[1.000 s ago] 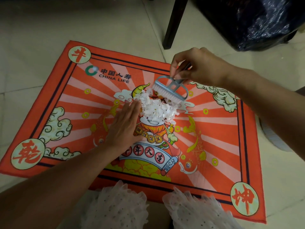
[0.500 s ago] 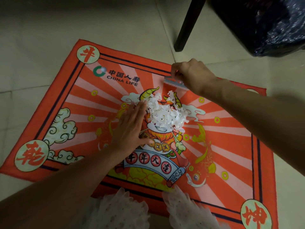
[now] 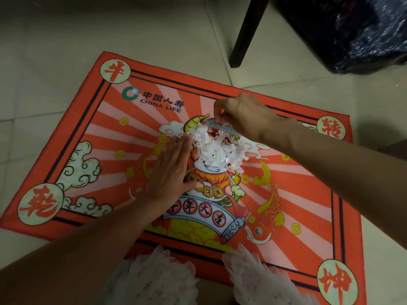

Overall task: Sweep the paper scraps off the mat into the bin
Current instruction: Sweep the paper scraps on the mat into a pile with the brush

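A heap of white paper scraps point(image 3: 217, 150) lies in the middle of the red printed mat point(image 3: 92, 128) on the tiled floor. My left hand point(image 3: 170, 170) lies flat on the mat with straight fingers, its edge against the left side of the heap. My right hand point(image 3: 244, 116) grips a small grey-blue brush point(image 3: 221, 127) at the heap's far edge, bristles down on the scraps. The bin with a dark plastic liner point(image 3: 356, 34) stands at the top right, off the mat.
A dark furniture leg point(image 3: 244, 34) stands on the floor just beyond the mat's far edge, left of the bin. White frilled fabric point(image 3: 154, 280) covers the mat's near edge. Pale floor tiles surround the mat.
My right hand lifted the brush to the mat's far side, then brought it back down onto the heap's far edge. The left hand stayed flat beside the scraps.
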